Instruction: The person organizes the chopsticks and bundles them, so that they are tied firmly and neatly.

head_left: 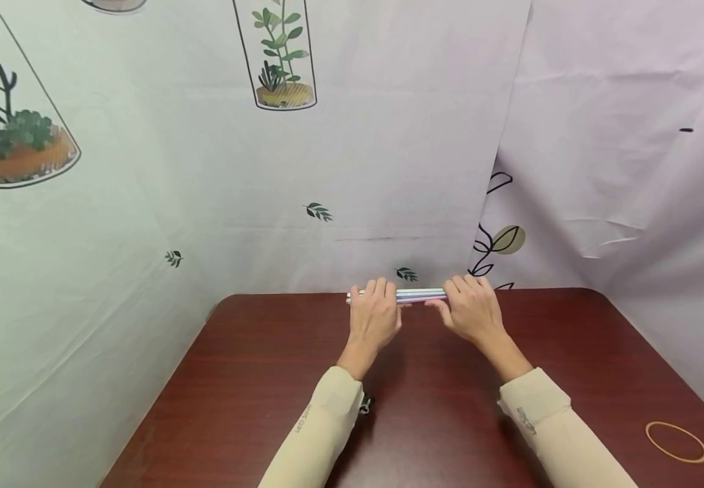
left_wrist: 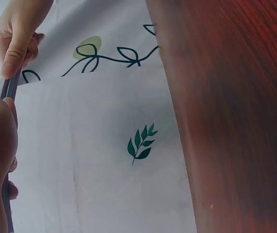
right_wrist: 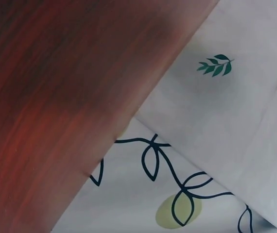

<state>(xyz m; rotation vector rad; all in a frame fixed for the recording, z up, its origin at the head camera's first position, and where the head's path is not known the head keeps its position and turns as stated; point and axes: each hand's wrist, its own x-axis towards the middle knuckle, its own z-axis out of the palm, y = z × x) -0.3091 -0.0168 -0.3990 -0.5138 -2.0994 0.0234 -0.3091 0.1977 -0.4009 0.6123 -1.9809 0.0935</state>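
Observation:
Both hands hold a bundle of thin, straight sticks point(head_left: 421, 295) level above the far edge of the table. The sticks look white, pale blue and pink in the head view; their exact kind cannot be told. My left hand point(head_left: 375, 313) has its fingers curled over the left part, with short stick ends poking out beyond it. Around the right end my right hand point(head_left: 472, 308) grips, its thumb underneath and pointing inward. A short stretch of the bundle shows between the hands. In the left wrist view the sticks point(left_wrist: 11, 86) appear dark and run nearly upright. Neither hand appears in the right wrist view.
A thin yellow-orange ring point(head_left: 676, 442) lies at the right of the reddish-brown table point(head_left: 437, 407). Beside the left sleeve is a small dark, shiny object point(head_left: 366, 405), partly hidden. White cloth point(head_left: 388, 169) printed with plants hangs behind the table and along its sides.

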